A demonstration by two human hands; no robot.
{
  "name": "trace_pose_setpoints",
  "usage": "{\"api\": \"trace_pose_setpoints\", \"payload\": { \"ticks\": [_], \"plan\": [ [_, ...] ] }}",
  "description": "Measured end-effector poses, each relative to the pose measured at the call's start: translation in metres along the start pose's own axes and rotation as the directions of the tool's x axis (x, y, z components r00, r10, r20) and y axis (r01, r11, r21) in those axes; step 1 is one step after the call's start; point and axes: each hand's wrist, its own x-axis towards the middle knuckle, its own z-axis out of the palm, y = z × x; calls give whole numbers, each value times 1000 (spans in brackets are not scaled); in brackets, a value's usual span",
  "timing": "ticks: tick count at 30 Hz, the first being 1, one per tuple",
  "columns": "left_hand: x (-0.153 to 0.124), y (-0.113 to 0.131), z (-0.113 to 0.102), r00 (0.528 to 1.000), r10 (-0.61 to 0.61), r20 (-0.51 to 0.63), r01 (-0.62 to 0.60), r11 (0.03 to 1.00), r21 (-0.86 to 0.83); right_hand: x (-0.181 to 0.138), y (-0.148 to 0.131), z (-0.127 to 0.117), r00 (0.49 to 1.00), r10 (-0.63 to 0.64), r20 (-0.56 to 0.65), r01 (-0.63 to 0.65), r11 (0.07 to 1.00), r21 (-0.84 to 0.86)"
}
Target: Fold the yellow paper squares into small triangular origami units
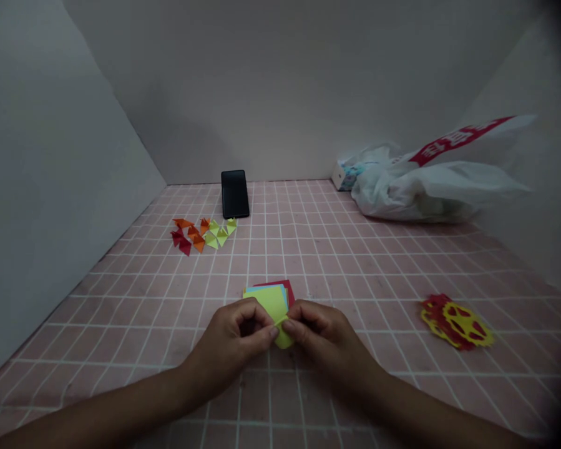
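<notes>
Between my two hands is a small piece of yellow paper, partly hidden by the fingers. My left hand pinches its left side between thumb and fingertips. On the opposite side, my right hand pinches it the same way. The fingertips of both hands nearly meet. Just behind them lies a stack of square paper sheets, yellow on top, with blue and red edges showing beneath. My fingers hide the near part of that stack.
Several small folded paper pieces in red, orange and yellow lie at the back left, near a dark phone propped up. Red and yellow paper cut-outs lie at right. A white plastic bag and a box stand at the back right.
</notes>
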Motion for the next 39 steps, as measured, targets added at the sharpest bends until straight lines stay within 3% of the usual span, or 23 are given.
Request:
{"api": "trace_pose_setpoints", "payload": {
  "ticks": [2,7,11,19,24,27,34,39],
  "plan": [
    [0,1,0,1000,27,2,-27,999,33,0,0,-1,1000,21,-3,-21,999,25],
    [0,0,-2,999,-43,-24,40,993,-112,3,5,-3,998,54,18,-56,989,140],
    [1,1,-2,999,-38,-16,36,993,-112,2,8,-1,998,65,8,-65,986,151],
    [2,-3,-3,1000,-10,24,13,995,-100,0,-3,-1,998,-61,-29,56,988,-144],
    [4,-4,-4,996,85,23,-85,996,9,1,-1,-1,989,-137,50,145,954,-262],
    [3,-3,-3,998,41,44,-37,996,-82,1,1,-1,991,-111,74,125,969,-215],
    [3,-1,-2,990,-111,90,126,976,-178,1,0,-2,999,-29,-29,27,997,-76],
    [2,-1,0,992,-91,82,101,986,-133,1,1,0,1000,21,10,-21,999,48]
  ]
}}
